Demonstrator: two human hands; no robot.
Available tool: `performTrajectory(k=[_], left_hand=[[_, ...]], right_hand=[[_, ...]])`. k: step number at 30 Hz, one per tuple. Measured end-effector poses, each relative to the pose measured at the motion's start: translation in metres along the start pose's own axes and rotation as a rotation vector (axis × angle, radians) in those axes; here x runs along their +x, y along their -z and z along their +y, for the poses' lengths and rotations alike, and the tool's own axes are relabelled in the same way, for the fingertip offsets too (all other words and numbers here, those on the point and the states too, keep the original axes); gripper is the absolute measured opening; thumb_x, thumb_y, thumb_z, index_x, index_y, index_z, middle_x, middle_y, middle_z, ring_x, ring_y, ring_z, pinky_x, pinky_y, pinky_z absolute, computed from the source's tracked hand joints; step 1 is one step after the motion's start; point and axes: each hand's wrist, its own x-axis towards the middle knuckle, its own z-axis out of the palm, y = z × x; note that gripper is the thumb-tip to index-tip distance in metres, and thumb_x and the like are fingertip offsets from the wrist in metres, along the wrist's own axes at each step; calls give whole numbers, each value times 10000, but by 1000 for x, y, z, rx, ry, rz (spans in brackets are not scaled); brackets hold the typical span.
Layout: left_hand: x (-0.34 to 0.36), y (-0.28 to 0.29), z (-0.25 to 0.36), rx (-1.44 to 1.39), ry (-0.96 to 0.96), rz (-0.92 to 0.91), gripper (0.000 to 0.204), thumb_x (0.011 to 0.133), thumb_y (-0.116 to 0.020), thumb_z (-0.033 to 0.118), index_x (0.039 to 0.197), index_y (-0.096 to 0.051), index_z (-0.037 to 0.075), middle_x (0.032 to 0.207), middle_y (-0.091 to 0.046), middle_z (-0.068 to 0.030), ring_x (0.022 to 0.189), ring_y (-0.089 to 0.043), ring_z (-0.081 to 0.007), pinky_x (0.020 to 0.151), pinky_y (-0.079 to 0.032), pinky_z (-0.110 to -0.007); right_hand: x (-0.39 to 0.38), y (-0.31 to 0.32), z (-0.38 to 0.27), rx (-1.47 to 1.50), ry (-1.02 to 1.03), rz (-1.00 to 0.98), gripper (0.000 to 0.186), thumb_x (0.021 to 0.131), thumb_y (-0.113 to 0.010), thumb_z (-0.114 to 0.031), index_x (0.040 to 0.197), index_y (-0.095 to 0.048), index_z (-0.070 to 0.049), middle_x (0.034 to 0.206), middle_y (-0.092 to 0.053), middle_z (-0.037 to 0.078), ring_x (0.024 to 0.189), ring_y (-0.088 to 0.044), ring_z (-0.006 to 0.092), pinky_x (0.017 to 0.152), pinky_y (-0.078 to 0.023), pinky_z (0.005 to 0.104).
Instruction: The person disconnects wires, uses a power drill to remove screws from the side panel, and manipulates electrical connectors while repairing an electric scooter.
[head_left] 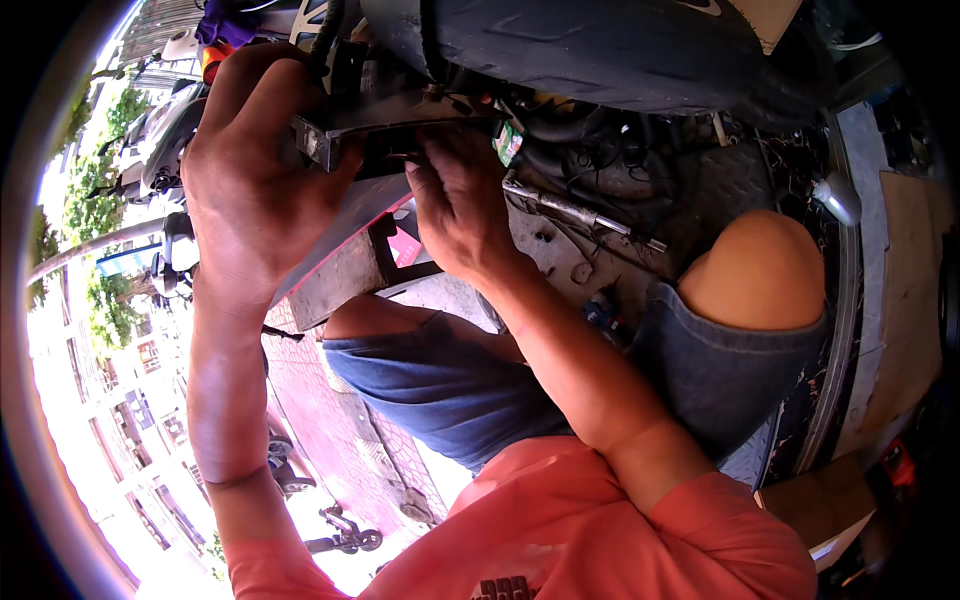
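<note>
On your far left, beyond a bright street side with parked vehicles, your left forearm (235,400) rises almost straight up from the lower edge. Your left hand (250,185) shows you its back, the knuckles high and the fingers bent over toward the right. It is partly closed around the left end of a dark, flat-topped part (400,115), the thumb lying below that end; the fingertips are hidden. Lower down, a small scooter (348,532) stands on the bright ground.

The dark part lies near the top, between your two hands and just below a black tyre (600,60). A red-edged panel (350,225) slants below it.

Next comes your right hand (460,205), its forearm slanting up and leftward from your red sleeve, across your lap. The fingers are curled and close together, reaching up to the dark part's underside, with the thumb pointing up beside them. You cannot tell whether they pinch anything, because their tips are in shadow.

Right of this hand, a silvery rod-like tool (590,215) lies aslant among dark clutter. Farther right, past your bare knee (758,265), sits a whitish rounded object (838,198), then brown cardboard (910,290).
</note>
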Motion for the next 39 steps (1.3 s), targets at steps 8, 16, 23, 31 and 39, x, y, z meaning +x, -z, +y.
performTrajectory(k=[8, 16, 23, 31, 39], left_hand=[[1, 1, 6, 37, 36, -18, 348, 711, -878, -34, 968, -644, -7, 1140, -701, -155, 943, -723, -347, 824, -577, -391], [0, 0, 3, 63, 18, -13, 342, 727, -899, -4, 973, -661, 1, 1160, -708, -131, 950, -735, -336, 812, -584, -393], [-3, 1, 2, 68, -5, -3, 328, 757, -904, 19, 990, -674, -2, 1184, -716, -136, 954, -738, -347, 816, -586, -394], [1, 2, 7, 19, -13, 1, 353, 753, -905, 35, 1016, -671, 16, 1127, -709, -119, 914, -731, -351, 787, -572, -414], [1, 2, 9, 33, -24, 35, 326, 757, -892, 42, 988, -662, 45, 1053, -677, -110, 893, -708, -381, 767, -558, -437]], right_hand=[[-26, -9, -4, 282, -130, 212, 489, 1041, -681, -157, 1478, -581, 40, 1381, -659, 273, 1251, -648, 466, 1091, -507, 482], [-8, -4, -3, 231, -105, -48, 533, 1120, -553, -381, 1461, -585, 28, 1298, -680, 301, 1166, -659, 467, 1047, -505, 508], [-2, 3, 0, 636, -245, -102, 520, 1152, -497, -456, 1402, -668, -33, 1276, -717, 217, 1213, -672, 376, 1039, -509, 417], [-3, -9, -10, 285, -104, 115, 362, 1048, -728, -312, 1227, -731, 2, 1170, -700, 175, 1112, -673, 345, 977, -527, 439], [10, -7, -14, 227, -223, 89, 311, 964, -820, -248, 1186, -751, -42, 1010, -779, 146, 948, -767, 325, 836, -590, 424]])
